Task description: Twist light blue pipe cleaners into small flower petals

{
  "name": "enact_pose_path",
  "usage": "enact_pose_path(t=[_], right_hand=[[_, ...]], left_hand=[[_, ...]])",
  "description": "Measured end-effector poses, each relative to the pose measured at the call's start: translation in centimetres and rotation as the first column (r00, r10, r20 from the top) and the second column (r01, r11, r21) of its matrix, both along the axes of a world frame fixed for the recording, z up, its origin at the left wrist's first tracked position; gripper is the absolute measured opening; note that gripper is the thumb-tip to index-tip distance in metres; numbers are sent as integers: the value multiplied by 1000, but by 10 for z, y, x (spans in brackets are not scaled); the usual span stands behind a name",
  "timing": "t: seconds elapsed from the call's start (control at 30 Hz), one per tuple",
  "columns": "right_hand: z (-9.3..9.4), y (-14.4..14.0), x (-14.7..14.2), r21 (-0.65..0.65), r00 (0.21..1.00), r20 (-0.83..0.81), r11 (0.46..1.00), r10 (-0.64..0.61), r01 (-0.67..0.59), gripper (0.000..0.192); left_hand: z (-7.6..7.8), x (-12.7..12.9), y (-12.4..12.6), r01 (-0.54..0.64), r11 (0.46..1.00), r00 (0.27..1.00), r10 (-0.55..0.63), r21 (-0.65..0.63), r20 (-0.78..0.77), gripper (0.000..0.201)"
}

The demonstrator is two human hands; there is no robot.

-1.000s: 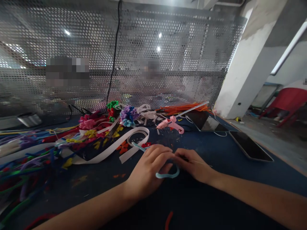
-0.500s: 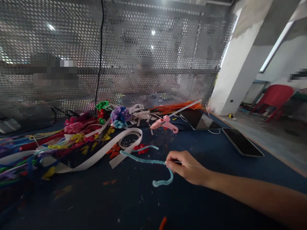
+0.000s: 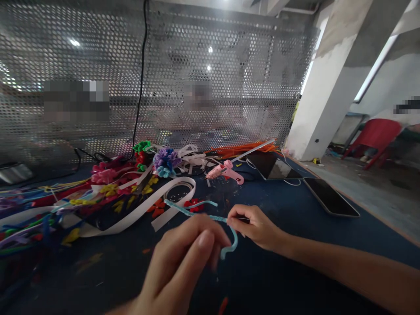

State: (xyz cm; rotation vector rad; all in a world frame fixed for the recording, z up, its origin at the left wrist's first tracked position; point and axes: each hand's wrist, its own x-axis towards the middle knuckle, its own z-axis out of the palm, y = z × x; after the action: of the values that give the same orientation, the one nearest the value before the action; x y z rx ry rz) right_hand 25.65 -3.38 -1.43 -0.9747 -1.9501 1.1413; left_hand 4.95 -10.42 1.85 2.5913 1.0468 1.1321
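My right hand (image 3: 254,227) pinches a light blue pipe cleaner (image 3: 197,215) together with a thin wire, just above the dark blue table (image 3: 295,218). The pipe cleaner runs left toward the white ribbon (image 3: 138,212) and curls down in a hook below my fingers. My left hand (image 3: 183,262) is raised close to the camera, blurred, with fingers loosely curled next to the pipe cleaner's hooked end. I cannot tell whether it touches the pipe cleaner.
A heap of coloured pipe cleaners and pipe-cleaner flowers (image 3: 164,159) lies at the left and back. A pink glue gun (image 3: 226,171), a tablet (image 3: 274,166) and a phone (image 3: 330,197) lie to the right. A perforated metal screen (image 3: 197,74) stands behind the table.
My left hand left the view half a second ago and has come back in from below, close to the camera. My right hand kept its pinch on the pipe cleaner, almost unmoved.
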Motion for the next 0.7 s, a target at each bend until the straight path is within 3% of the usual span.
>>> enact_pose_path(t=[0.07, 0.13, 0.2, 0.33, 0.4, 0.47, 0.53, 0.6, 0.67, 0.7], right_hand=[[-1, 1, -1, 29, 1000, -2, 1000, -2, 2, 17], [-2, 2, -1, 68, 1000, -18, 998, 12, -10, 16], [-3, 2, -2, 55, 998, -51, 998, 27, -25, 16], [-4, 3, -4, -121, 991, -124, 990, 50, -65, 25], [-3, 7, -3, -121, 984, -176, 992, -42, 21, 28], [-2, 13, 1, -9, 938, -259, 971, -232, 238, 24], [-1, 21, 7, 176, 843, -352, 856, -407, 487, 17], [0, 27, 14, 401, 774, -401, 665, -490, 629, 14], [1, 27, 19, 656, 797, -372, 473, -475, 588, 18], [1, 26, 21, 779, 842, -321, 384, -434, 495, 22]], left_hand=[[2, 12, 27, 32, 997, 998, -28, 69, -59, 19], [-4, 19, 47, 65, 990, 974, -37, 122, -221, 12], [-15, 20, 56, 2, 999, 965, 7, 32, -263, 15], [-24, 16, 53, -43, 991, 979, 18, -123, -202, 10], [-22, 14, 51, -73, 987, 983, 48, -143, -175, 11], [-18, 13, 51, -127, 980, 982, 103, -151, -157, 12], [-15, 12, 52, -180, 971, 977, 158, -156, -144, 12], [-14, 11, 53, -216, 962, 972, 195, -165, -132, 10], [-15, 11, 54, -227, 958, 970, 207, -175, -125, 9], [-16, 11, 54, -227, 957, 971, 207, -180, -122, 8]])
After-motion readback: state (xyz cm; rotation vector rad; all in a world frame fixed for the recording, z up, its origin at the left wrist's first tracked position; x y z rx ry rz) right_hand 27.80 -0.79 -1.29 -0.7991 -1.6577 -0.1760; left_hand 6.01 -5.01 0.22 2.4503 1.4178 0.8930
